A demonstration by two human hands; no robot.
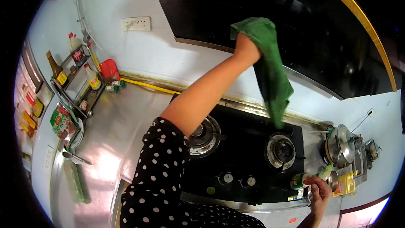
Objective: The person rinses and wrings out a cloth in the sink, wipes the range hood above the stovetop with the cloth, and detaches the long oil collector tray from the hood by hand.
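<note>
The green cloth (pixel 272 69) is held by the left hand (pixel 246 48), fingers hidden, at the black range hood (pixel 202 8); its long axis is directed downward, slightly rightward. Well below, the farther right hand (pixel 319 191) is closed around a green-and-white bottle (pixel 298 181).

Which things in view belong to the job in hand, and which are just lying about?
Apparently in use:
green cloth, over the left hand
black hood behind it
green-and-white bottle, at the right hand

Lying about:
metal pot
yellow jug
red-capped bottle
</note>
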